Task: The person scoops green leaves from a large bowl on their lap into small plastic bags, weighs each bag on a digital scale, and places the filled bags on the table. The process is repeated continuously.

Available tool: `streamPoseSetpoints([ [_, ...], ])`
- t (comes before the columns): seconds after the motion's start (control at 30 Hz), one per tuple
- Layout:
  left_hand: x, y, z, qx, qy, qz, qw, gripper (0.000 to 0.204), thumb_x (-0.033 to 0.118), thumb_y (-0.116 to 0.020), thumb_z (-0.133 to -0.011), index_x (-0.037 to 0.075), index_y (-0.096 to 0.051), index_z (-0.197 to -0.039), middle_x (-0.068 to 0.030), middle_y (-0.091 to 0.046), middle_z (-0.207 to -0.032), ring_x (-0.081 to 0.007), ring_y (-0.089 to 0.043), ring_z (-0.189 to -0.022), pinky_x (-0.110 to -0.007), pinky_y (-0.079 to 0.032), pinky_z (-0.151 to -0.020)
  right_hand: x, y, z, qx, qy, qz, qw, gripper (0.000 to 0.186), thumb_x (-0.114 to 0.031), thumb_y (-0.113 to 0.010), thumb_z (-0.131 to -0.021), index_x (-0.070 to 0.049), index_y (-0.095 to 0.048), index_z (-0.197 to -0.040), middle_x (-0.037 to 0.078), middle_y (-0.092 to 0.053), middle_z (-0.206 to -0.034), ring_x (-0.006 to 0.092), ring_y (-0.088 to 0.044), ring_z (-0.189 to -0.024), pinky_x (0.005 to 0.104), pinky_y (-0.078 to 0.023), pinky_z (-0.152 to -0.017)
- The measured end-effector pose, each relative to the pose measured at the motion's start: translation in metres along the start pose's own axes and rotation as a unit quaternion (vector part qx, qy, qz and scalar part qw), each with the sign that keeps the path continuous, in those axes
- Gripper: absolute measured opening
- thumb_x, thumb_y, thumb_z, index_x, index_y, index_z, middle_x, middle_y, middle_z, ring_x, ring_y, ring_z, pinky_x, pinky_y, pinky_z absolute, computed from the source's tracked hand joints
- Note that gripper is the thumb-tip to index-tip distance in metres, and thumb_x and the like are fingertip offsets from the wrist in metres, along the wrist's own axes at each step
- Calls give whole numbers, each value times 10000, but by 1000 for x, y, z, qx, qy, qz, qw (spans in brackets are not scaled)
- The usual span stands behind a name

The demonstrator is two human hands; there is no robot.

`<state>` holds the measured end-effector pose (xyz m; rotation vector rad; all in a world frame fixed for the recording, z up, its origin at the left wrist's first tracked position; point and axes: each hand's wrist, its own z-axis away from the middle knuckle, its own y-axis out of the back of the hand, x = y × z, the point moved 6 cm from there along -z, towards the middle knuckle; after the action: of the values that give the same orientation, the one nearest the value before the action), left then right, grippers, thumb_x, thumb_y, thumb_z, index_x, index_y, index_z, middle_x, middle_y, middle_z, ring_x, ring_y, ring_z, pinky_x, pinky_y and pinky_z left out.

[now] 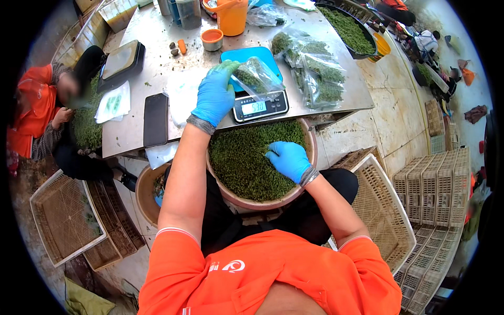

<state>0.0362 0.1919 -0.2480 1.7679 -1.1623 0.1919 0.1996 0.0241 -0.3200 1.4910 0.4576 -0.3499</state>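
Note:
My blue-gloved left hand point(212, 92) is closed on the top of a clear bag of green sprigs point(254, 79), which rests on a kitchen scale point(273, 106) with a blue top and lit display. My gloved right hand point(289, 160) reaches into a round tub point(311, 152) heaped with small green sprigs point(247, 168) below the table edge, fingers curled into them; what they hold is hidden. Several filled clear bags point(320, 79) lie right of the scale. A phone point(155, 121) lies left of my left arm.
A steel table point(352, 100) holds an orange bucket point(231, 16), metal cup point(211, 42) and paper stack point(113, 105). A co-worker point(37, 105) sits left. Crates point(425, 184) flank me. A black tub of greens point(346, 34) stands back right; other people point(425, 42) are beyond.

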Motion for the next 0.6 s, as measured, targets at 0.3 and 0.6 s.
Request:
streamPoseSetpoints([
  [0.3,21,-4,-4,-33,-54,-56,996,653,-32,-605,-683,113,-526,-1315,-181,-498,-1362,-375,-456,-1267,-417,-364,-1082,-58,98,-33,215,145,98,961,468,-96,-630,-777,-111,-518,-1231,134,-601,-854,341,-626,-762,441,-509,-627],
  [0.6,60,-16,-5,-25,-59,32,997,969,191,-845,-640,71,-321,-1446,-152,-550,-1275,-299,-552,-1171,-439,-393,-1013,-79,151,-123,162,165,165,959,144,-245,-630,-818,-135,-709,-865,116,-654,-825,305,-644,-759,425,-514,-670],
])
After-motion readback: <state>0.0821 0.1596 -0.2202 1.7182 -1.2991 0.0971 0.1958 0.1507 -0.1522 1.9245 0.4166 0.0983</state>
